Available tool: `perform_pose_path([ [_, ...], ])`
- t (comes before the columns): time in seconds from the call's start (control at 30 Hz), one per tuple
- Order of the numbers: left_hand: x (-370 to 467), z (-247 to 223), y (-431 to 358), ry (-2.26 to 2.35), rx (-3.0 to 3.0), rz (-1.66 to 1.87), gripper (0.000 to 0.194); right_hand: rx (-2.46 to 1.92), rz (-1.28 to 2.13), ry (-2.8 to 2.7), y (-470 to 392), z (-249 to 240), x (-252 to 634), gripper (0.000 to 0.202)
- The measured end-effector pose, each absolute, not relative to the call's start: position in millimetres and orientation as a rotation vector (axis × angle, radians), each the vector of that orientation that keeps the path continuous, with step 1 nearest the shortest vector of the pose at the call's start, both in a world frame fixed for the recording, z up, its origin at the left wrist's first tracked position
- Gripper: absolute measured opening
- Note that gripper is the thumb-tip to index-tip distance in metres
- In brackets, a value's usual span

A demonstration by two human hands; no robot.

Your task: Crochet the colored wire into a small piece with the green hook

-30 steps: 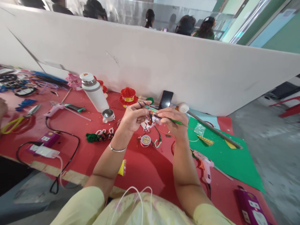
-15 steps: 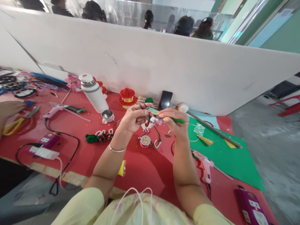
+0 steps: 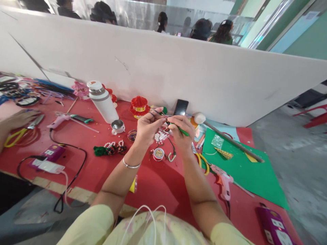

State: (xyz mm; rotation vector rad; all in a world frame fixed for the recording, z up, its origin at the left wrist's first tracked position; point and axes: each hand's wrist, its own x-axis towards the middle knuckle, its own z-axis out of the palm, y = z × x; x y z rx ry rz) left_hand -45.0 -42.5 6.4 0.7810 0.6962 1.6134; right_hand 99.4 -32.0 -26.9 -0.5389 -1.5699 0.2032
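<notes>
Right hand (image 3: 182, 139) pinches a green-handled tool (image 3: 183, 132), left hand (image 3: 146, 129) apparently yarn (image 3: 168, 125), near loose beads (image 3: 160, 136) and a spool (image 3: 158, 154).

Green handle (image 3: 183, 131), red tabletop (image 3: 158, 183)

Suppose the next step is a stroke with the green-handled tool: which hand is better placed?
Probably the right hand: it grips the green-handled tool, while the left hand sits opposite, near the tool's other end; what it holds is too small to tell.
</notes>
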Motion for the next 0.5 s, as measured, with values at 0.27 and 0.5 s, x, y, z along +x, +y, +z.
perform_pose_path([
  [0.27,-44,2,-44,0.586,0.611,1.414,0.042,-0.558,-0.116,-1.590,-27,-44,96,0.025],
  [0.5,-57,6,-40,0.536,0.627,1.283,0.043,-0.436,0.288,-1.596,-19,-29,116,0.027],
])
